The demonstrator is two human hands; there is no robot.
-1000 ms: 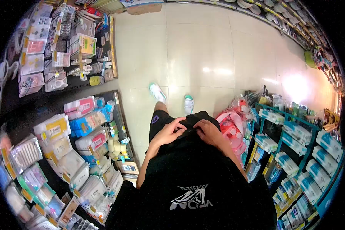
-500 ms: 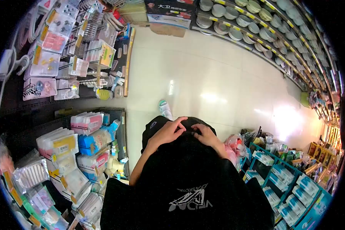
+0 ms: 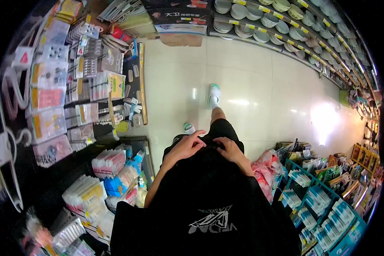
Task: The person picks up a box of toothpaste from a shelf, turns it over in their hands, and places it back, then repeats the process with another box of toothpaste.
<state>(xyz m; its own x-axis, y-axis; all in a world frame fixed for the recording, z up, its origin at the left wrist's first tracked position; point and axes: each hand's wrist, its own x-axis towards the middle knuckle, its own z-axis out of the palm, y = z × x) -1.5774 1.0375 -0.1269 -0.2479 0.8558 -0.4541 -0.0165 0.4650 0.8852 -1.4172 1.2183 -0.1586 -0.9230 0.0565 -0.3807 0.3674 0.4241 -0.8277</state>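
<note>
My left hand (image 3: 188,146) is in front of my waist, over the black shirt (image 3: 170,213) and black shorts. Its fingers are loosely bent and apart, with nothing seen in them. A short gap away, my right hand (image 3: 228,150) hangs at the same height, fingers curled a little and spread, no object visible in it. Beyond the hands a foot in a white and green shoe (image 3: 214,91) is forward on the floor. The other shoe (image 3: 189,127) shows just past my left hand.
Racks of hanging packets (image 3: 51,98) and a lower shelf of packaged goods (image 3: 109,164) line the left. Bowls (image 3: 254,13) fill shelves ahead and right. At right stand pink bags (image 3: 265,173) and a teal rack (image 3: 286,187). Pale tiled floor (image 3: 175,68) runs between.
One leg has swung forward, its shoe now well ahead of the other. The shelves and bowls have shifted in view as I move along. Both hands keep nearly the same pose.
</note>
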